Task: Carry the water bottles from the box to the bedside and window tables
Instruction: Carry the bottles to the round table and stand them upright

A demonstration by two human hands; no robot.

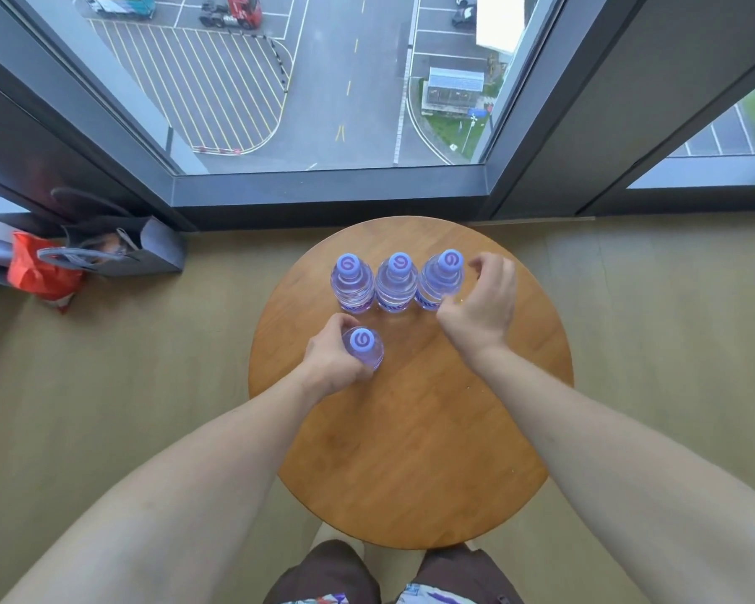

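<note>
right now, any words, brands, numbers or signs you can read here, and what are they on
Nothing reads as clear text.
Bottle caps, e.g. the held bottle: a purple swirl logo, no letters.
Labels on the three standing bottles: white lettering on a blue band, cut off and too blurred to read.
Blue road sign outside the window: too small to read.
Red bag on the floor: no print legible.
</note>
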